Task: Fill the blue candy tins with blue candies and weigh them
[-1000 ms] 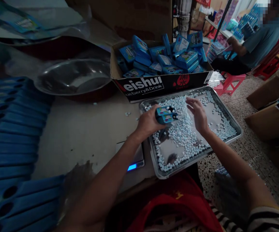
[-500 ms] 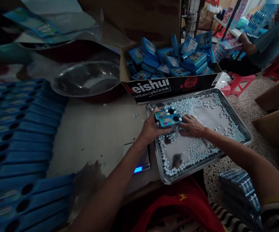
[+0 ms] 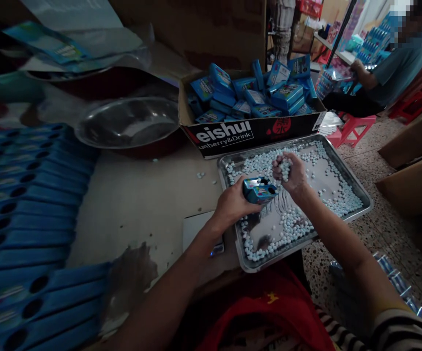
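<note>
The left hand [image 3: 235,202] is clamped around two small blue boxes [image 3: 259,190], side by side and tilted, their round dark openings turned to the right, over the left part of a shallow metal tray [image 3: 367,201]. A few pale candies sit on top of the boxes around the openings. The right hand [image 3: 290,170], just to the right of the boxes and above the tray, is curled with the fingers bent around a small heap of the candies [image 3: 284,171]. More candies lie loose across the tray, thick along its edges, with bare metal between. Left of the tray, partly under the left forearm, is a flat scale [image 3: 196,229] on the counter [image 3: 137,195], and a few stray candies lie near the tray's left side. On the far side of the tray stands an open carton [image 3: 232,136] heaped with blue packs [image 3: 287,96]. To its left is a wide metal bowl [image 3: 130,122]; at the far left and near left, rows of blue boxes with dark round holes [image 3: 31,200] are lined up. At the far right, a person in a grey-blue shirt [image 3: 403,73] sits on a pink stool [image 3: 357,127].
</note>
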Demonstrator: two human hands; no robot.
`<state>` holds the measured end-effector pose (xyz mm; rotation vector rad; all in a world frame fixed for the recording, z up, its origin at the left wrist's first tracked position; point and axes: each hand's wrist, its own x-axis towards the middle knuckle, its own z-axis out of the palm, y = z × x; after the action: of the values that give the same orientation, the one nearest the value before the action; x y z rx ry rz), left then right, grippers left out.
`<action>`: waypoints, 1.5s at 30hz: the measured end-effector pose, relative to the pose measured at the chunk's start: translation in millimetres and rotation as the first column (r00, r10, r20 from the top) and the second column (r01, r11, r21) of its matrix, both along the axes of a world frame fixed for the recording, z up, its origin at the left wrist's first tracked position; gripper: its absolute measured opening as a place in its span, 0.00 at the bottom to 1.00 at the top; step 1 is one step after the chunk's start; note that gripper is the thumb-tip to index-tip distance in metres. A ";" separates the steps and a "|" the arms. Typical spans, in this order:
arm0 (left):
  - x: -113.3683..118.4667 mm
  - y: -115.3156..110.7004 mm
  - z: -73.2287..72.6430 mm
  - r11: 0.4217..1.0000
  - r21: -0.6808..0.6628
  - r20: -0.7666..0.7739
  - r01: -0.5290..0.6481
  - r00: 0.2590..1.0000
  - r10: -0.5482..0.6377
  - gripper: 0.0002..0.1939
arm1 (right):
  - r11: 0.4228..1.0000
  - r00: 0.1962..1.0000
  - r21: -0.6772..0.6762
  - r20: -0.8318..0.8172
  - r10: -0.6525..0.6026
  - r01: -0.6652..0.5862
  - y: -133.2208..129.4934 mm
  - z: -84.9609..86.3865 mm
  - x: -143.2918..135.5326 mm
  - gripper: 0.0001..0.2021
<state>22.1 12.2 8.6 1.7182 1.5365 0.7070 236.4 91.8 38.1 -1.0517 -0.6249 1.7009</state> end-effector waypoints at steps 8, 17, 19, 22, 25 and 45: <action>-1.2 -1.8 6.6 0.996 -0.023 -0.021 0.088 0.996 -0.088 0.34 | 0.960 0.986 0.264 -0.104 0.130 -0.099 -26.3 14.3 -32.1 0.12; -2.6 8.0 3.4 0.993 -0.102 0.147 0.065 0.988 -0.050 0.41 | 0.854 0.946 0.410 0.095 0.309 -0.320 -64.6 33.1 -13.7 0.33; -1.7 9.6 -0.7 0.991 -0.116 0.208 0.065 0.977 -0.040 0.42 | 0.827 0.938 0.445 0.121 0.326 -0.345 -72.6 33.8 -6.7 0.36; -0.3 9.9 -5.9 0.995 -0.090 0.307 0.051 0.951 -0.021 0.42 | 0.818 0.948 0.481 0.198 0.251 -0.317 -65.5 26.0 18.9 0.38; -1.6 5.5 -8.1 0.999 -0.032 0.403 0.029 0.915 -0.014 0.41 | 0.846 0.908 0.496 0.418 -0.034 -0.197 -29.4 4.3 58.6 0.29; -13.8 -23.1 10.6 0.990 0.074 0.069 -0.118 0.991 0.113 0.30 | 0.936 0.383 0.068 0.921 0.074 -0.345 4.9 -55.9 8.5 0.08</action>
<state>8.2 -10.9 19.1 1.6556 1.5923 0.8837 244.9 96.7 -17.8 -1.7609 -1.7168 1.0266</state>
